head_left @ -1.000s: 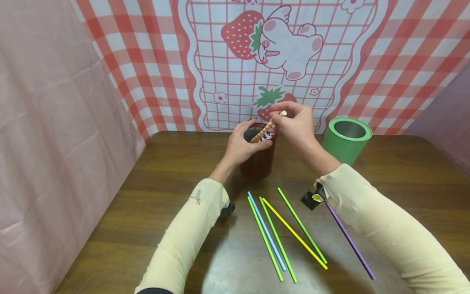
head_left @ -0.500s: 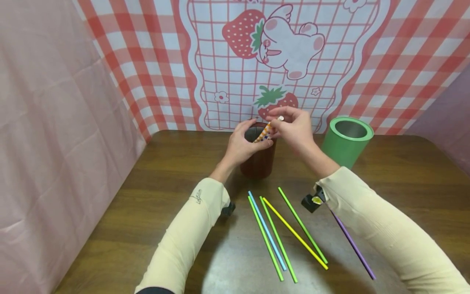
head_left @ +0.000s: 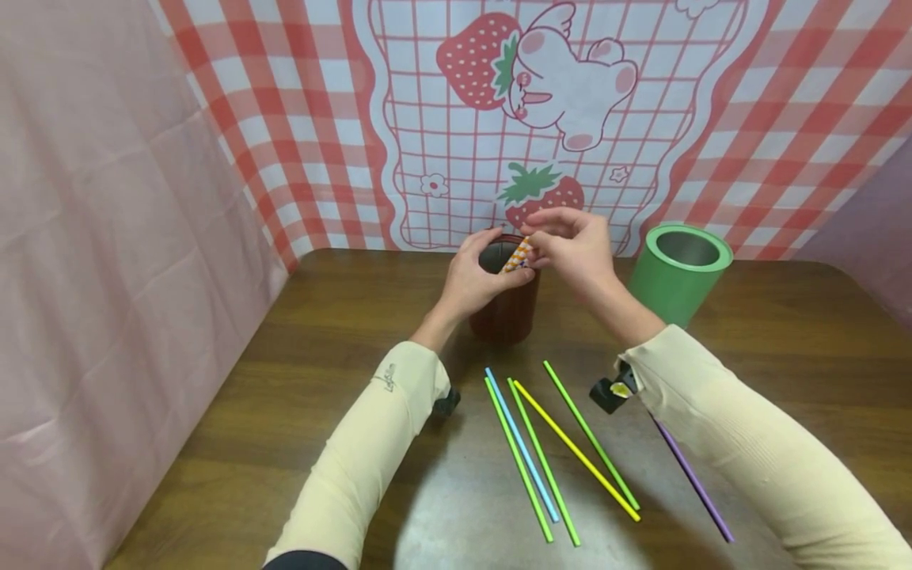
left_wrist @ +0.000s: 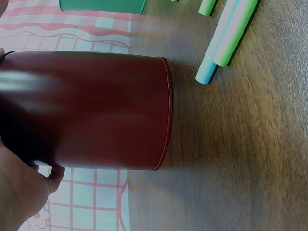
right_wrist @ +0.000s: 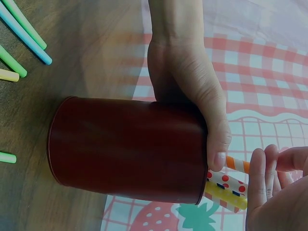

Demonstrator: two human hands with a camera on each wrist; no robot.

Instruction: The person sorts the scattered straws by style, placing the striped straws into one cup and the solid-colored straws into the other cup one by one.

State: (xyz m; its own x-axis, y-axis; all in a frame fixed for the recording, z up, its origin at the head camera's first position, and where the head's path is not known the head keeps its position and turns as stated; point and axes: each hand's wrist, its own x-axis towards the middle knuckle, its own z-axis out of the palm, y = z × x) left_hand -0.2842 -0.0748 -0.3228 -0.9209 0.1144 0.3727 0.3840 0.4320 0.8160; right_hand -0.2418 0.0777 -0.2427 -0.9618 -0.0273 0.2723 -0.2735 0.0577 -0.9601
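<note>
My left hand grips a dark red cylindrical container around its rim, with the thumb over the near edge. The container stands upright on the table and fills much of the left wrist view. Above its mouth my right hand pinches the upper end of an orange-and-white striped paper straw, whose lower part is hidden inside. Beside it, a red-dotted straw and a yellow straw also stick out of the container, seen in the right wrist view.
A green cylindrical container stands at the right. Nearer me lie several green straws, one of them a green straw on the right, plus a blue straw, a yellow straw and a purple straw, partly under my right sleeve.
The striped straw has slid down into the dark red container, so less of it shows. My right hand has come slightly lower with it, while my left hand keeps its grip.
</note>
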